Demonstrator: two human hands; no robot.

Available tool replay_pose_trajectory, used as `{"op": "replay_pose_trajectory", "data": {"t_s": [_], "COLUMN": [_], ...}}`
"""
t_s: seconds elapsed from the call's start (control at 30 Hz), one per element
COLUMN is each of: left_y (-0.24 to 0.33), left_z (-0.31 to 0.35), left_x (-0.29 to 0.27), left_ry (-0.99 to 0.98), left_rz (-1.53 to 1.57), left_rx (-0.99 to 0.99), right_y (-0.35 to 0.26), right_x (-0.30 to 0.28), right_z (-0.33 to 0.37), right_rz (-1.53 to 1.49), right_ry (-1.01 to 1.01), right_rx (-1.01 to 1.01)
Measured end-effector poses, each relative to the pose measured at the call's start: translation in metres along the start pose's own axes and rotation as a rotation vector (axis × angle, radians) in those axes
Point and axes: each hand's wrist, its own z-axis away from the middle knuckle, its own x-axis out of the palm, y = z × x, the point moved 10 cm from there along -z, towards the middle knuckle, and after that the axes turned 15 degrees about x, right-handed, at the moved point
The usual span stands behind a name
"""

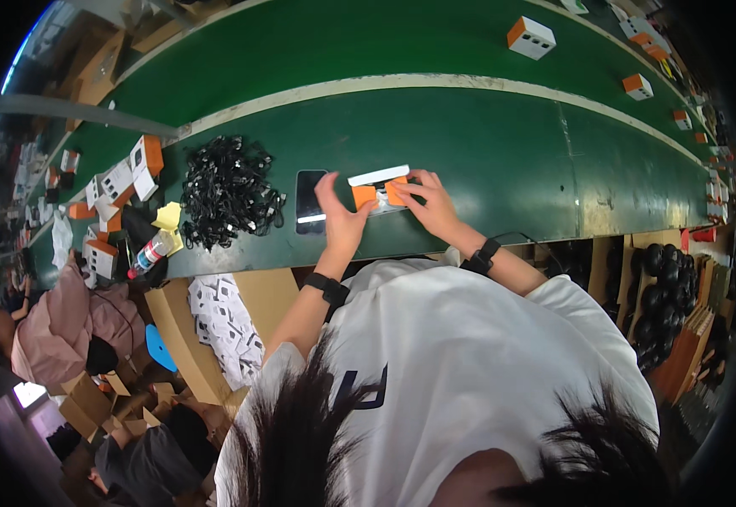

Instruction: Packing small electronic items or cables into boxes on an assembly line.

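Observation:
On the green worktop in front of me, a small white and orange carton (378, 177) stands between my hands with its orange flaps raised. My left hand (343, 221) grips its left side, thumb against the left orange flap. From the other side, my right hand (432, 205) holds the carton, with fingers at the right orange flap. Something dark and whitish shows between the flaps, too small to make out. A dark smartphone (310, 201) lies flat just left of my left hand. Further left sits a heap of black cables (228, 193).
Beyond a pale rail, a green conveyor belt (436, 42) carries white and orange cartons (532, 39). More cartons (118, 182) and a bottle (153, 252) crowd the left. Below the edge, a cardboard box (184, 342) holds printed papers (220, 325). Other people are at the far left.

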Motion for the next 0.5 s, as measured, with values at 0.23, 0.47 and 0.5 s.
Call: {"op": "replay_pose_trajectory", "data": {"t_s": [0.23,0.47,0.5], "left_y": [-0.005,0.018,0.024], "left_z": [0.015,0.018,0.018], "left_x": [0.033,0.039,0.037], "left_ry": [-0.354,-0.668,-0.747], "left_rz": [0.196,0.075,0.070], "left_rx": [0.148,0.284,0.277], "right_y": [0.019,-0.025,-0.028], "right_x": [-0.002,-0.004,-0.001], "right_z": [-0.004,0.007,0.008], "right_rz": [-0.431,-0.094,-0.079], "right_ry": [-0.020,-0.241,-0.317], "right_rx": [0.145,-0.133,-0.128]}}
